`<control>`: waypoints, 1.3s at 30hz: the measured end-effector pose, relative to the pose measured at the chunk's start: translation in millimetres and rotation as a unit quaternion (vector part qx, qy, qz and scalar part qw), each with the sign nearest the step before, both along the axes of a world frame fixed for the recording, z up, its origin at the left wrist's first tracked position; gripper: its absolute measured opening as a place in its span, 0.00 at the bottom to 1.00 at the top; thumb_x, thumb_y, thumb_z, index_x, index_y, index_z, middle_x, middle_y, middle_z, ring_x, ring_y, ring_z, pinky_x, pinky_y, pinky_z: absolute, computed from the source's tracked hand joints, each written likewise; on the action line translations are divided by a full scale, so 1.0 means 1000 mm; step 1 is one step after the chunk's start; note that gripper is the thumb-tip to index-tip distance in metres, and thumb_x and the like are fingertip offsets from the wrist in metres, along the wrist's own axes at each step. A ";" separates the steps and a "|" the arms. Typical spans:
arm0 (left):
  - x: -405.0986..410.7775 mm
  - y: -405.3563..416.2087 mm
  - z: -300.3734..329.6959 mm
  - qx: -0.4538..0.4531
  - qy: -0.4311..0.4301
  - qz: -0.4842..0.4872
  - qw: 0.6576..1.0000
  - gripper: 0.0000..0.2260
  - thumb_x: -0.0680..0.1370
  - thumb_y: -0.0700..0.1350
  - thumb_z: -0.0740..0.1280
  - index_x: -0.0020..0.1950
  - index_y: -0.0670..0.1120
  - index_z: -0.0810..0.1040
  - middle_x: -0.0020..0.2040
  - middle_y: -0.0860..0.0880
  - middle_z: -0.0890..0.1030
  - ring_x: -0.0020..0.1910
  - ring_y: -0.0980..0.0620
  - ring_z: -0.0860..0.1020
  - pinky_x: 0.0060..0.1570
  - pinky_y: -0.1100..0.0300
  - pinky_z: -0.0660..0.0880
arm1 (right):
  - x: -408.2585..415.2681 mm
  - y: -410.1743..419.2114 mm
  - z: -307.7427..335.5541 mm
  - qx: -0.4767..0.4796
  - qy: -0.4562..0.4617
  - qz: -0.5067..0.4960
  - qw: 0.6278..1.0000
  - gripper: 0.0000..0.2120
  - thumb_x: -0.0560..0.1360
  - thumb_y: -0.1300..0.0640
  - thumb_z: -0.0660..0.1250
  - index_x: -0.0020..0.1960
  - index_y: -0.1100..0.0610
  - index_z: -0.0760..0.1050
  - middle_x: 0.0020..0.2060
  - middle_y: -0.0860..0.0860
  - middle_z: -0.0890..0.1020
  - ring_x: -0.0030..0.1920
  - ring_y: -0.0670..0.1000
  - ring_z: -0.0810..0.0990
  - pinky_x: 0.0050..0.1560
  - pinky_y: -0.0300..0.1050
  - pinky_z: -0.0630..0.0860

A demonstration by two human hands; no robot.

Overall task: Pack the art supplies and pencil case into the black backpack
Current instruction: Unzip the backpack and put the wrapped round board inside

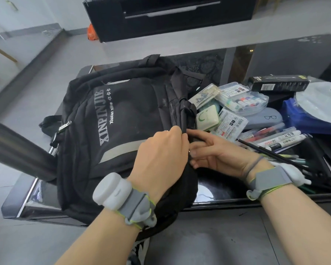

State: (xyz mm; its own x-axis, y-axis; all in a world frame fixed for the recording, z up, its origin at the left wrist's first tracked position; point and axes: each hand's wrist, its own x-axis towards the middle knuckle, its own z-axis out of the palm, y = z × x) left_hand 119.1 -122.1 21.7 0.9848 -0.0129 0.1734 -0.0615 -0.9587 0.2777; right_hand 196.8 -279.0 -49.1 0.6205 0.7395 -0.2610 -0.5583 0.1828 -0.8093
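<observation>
1. The black backpack (118, 131) lies flat on the table (227, 190); its right edge is pinched by the left hand (161, 155) and right hand (214, 152).
2. The art supplies (243, 111) are heaped just beside it.
3. If the edge is tugged sideways, the heap may be knocked off.

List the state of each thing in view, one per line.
backpack: lying flat on the table, front up
left hand: gripping the backpack's right edge
right hand: fingers curled on the same edge
clear paint box: closed, unpacked
green case: closed, unpacked
markers: capped, piled beside the backpack
</observation>
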 end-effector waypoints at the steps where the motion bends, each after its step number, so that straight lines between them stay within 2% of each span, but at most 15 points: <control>1: 0.001 0.000 0.000 -0.005 0.006 0.000 1.000 0.14 0.85 0.51 0.55 0.41 0.48 0.62 0.33 0.52 0.67 0.35 0.43 0.71 0.36 0.53 0.65 | 0.002 -0.002 0.001 -0.017 -0.014 0.002 1.000 0.32 0.69 0.73 0.69 0.70 0.54 0.69 0.41 0.56 0.81 0.33 0.54 0.80 0.36 0.44 0.78; 4: 0.000 -0.003 0.007 -0.010 0.037 0.021 0.999 0.17 0.85 0.54 0.55 0.39 0.48 0.61 0.34 0.51 0.69 0.35 0.42 0.72 0.37 0.53 0.65 | 0.005 -0.005 0.002 -0.024 -0.040 -0.026 0.999 0.33 0.68 0.73 0.70 0.69 0.54 0.71 0.36 0.54 0.78 0.29 0.51 0.75 0.31 0.42 0.74; 6: -0.009 -0.005 0.011 0.008 0.080 0.045 0.996 0.20 0.82 0.61 0.55 0.38 0.48 0.65 0.36 0.49 0.72 0.40 0.40 0.75 0.38 0.53 0.66 | 0.004 -0.006 0.000 -0.004 -0.027 -0.044 0.999 0.32 0.67 0.72 0.69 0.70 0.56 0.70 0.35 0.54 0.77 0.28 0.50 0.74 0.30 0.41 0.72; 8: -0.022 -0.009 0.012 0.062 0.116 0.040 0.990 0.24 0.79 0.68 0.54 0.40 0.48 0.68 0.40 0.47 0.76 0.44 0.41 0.78 0.40 0.53 0.68 | 0.004 -0.006 -0.002 0.011 -0.018 -0.055 0.998 0.32 0.67 0.71 0.68 0.70 0.57 0.70 0.35 0.54 0.77 0.27 0.49 0.74 0.29 0.40 0.71; 11: -0.029 -0.008 0.010 0.103 0.109 0.009 0.989 0.18 0.81 0.62 0.55 0.42 0.49 0.65 0.40 0.49 0.73 0.46 0.43 0.78 0.40 0.54 0.66 | 0.003 -0.007 0.001 0.019 -0.031 -0.050 0.998 0.31 0.68 0.71 0.68 0.70 0.57 0.70 0.33 0.53 0.76 0.28 0.49 0.73 0.30 0.41 0.71; 13: -0.025 -0.001 0.009 0.070 0.113 0.004 0.991 0.18 0.82 0.59 0.57 0.39 0.49 0.63 0.37 0.52 0.70 0.41 0.44 0.74 0.39 0.54 0.65 | 0.004 -0.009 0.003 0.011 -0.034 -0.042 0.998 0.32 0.69 0.71 0.68 0.71 0.56 0.70 0.35 0.53 0.77 0.29 0.49 0.74 0.31 0.41 0.72; 17: -0.025 0.008 0.008 0.019 0.112 -0.016 0.993 0.18 0.81 0.57 0.60 0.36 0.49 0.61 0.35 0.51 0.71 0.38 0.46 0.71 0.37 0.54 0.66 | 0.005 -0.012 0.004 -0.036 -0.044 -0.001 0.998 0.35 0.70 0.73 0.69 0.73 0.52 0.67 0.41 0.54 0.80 0.32 0.53 0.78 0.35 0.43 0.77; 21: -0.025 0.007 0.007 -0.005 0.102 -0.021 0.995 0.19 0.80 0.57 0.61 0.35 0.49 0.61 0.34 0.51 0.72 0.37 0.47 0.73 0.37 0.53 0.68 | 0.007 -0.012 0.007 -0.052 -0.067 -0.015 0.996 0.31 0.69 0.71 0.70 0.69 0.51 0.70 0.37 0.52 0.77 0.28 0.49 0.72 0.30 0.40 0.72; 23: -0.024 0.008 0.006 -0.020 0.104 -0.021 0.994 0.19 0.80 0.56 0.62 0.35 0.49 0.61 0.33 0.51 0.71 0.36 0.47 0.72 0.37 0.53 0.68 | 0.008 -0.011 0.006 -0.037 -0.057 -0.019 0.997 0.32 0.70 0.72 0.69 0.70 0.52 0.70 0.36 0.52 0.77 0.27 0.48 0.71 0.28 0.39 0.69; 26: -0.023 0.013 0.006 -0.049 0.116 -0.023 0.992 0.19 0.80 0.56 0.63 0.34 0.49 0.61 0.32 0.51 0.71 0.34 0.50 0.71 0.34 0.55 0.66 | 0.008 -0.011 0.003 -0.015 -0.036 -0.005 0.999 0.35 0.68 0.72 0.69 0.71 0.51 0.68 0.39 0.53 0.78 0.29 0.48 0.73 0.29 0.39 0.71; 29: -0.021 0.017 0.005 -0.064 0.122 -0.029 0.990 0.19 0.80 0.55 0.64 0.34 0.49 0.62 0.31 0.51 0.71 0.32 0.51 0.71 0.33 0.56 0.65 | 0.009 -0.009 0.002 -0.040 -0.054 0.004 0.998 0.36 0.66 0.72 0.69 0.71 0.52 0.68 0.39 0.53 0.77 0.28 0.47 0.72 0.27 0.39 0.69; 35: -0.021 0.018 0.006 -0.070 0.134 -0.045 0.988 0.20 0.80 0.54 0.64 0.34 0.48 0.61 0.30 0.50 0.69 0.32 0.49 0.69 0.34 0.54 0.66 | 0.011 -0.007 -0.005 -0.028 -0.050 -0.061 0.997 0.32 0.67 0.69 0.70 0.69 0.52 0.72 0.38 0.51 0.81 0.25 0.45 0.63 0.25 0.37 0.60; 39: -0.023 0.015 0.008 -0.035 0.125 -0.051 0.990 0.19 0.80 0.54 0.62 0.34 0.49 0.60 0.31 0.50 0.69 0.35 0.47 0.70 0.36 0.54 0.67 | 0.013 -0.003 -0.010 -0.037 -0.047 -0.111 0.992 0.32 0.66 0.69 0.73 0.69 0.54 0.73 0.40 0.52 0.82 0.24 0.44 0.61 0.24 0.36 0.60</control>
